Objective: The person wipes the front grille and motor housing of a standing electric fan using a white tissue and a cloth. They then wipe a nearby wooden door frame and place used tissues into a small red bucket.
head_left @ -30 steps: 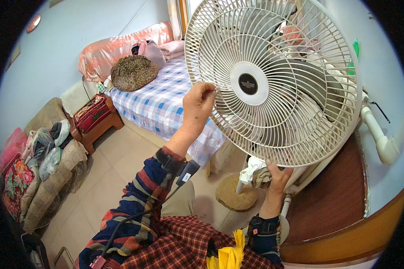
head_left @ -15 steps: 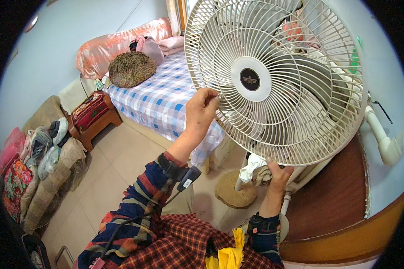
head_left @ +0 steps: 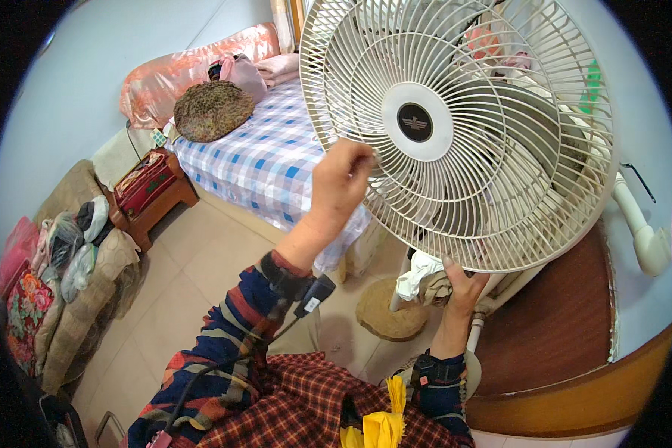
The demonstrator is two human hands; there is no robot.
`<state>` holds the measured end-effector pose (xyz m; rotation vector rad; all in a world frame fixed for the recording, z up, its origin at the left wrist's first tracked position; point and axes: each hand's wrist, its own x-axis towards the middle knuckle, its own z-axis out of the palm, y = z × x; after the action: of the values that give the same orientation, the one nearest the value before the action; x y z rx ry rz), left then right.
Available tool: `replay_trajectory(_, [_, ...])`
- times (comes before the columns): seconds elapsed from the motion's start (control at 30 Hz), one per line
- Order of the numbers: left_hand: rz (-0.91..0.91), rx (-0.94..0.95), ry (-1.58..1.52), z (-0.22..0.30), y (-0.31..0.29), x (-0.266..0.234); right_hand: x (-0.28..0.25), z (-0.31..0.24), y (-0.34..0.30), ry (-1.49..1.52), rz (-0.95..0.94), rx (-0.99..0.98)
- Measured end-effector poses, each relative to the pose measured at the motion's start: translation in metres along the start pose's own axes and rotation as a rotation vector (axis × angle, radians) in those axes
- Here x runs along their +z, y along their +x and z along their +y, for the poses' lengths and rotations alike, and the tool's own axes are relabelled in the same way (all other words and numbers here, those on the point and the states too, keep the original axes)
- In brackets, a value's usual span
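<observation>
Electric fan [head_left: 461,123] is right of the checked bed [head_left: 265,160], black badge [head_left: 414,122] on its hub [head_left: 435,140] with tiny pale print. Left hand's [head_left: 340,179] fingers are curled tight at its front, can't tell on what, lower round the hub than a second ago. Right hand's [head_left: 461,293] fingers grasp its bottom rim [head_left: 511,269].

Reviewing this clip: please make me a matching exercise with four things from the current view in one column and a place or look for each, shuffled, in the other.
Column one
1. left hand
2. speckled brown cushion
3. fan
4. right hand

Column two
A. off-white, with a dark disc at its centre
B. at the bottom of the fan
C. raised, at the left side of the fan
D. on the blue-and-white checked bedspread

Right pairs: 1-C, 2-D, 3-A, 4-B
</observation>
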<state>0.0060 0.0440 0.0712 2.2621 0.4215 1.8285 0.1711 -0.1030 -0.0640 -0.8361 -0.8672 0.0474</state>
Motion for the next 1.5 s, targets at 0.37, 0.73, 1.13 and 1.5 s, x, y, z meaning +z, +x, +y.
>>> replay_trajectory(0.37, [-0.062,0.075,0.013,0.011,-0.007,0.005,-0.001,-0.002,0.002,-0.007,-0.008,0.026])
replay_trajectory(0.73, [-0.127,0.078,0.062,0.013,-0.011,0.004,-0.004,-0.003,-0.001,-0.062,-0.058,0.023])
replay_trajectory(1.13, [-0.192,-0.038,-0.074,0.013,-0.031,0.015,0.001,-0.005,0.002,-0.01,-0.038,-0.02])
replay_trajectory(1.5, [-0.029,0.234,-0.116,0.049,0.033,0.003,0.007,-0.022,0.003,0.024,-0.002,0.099])
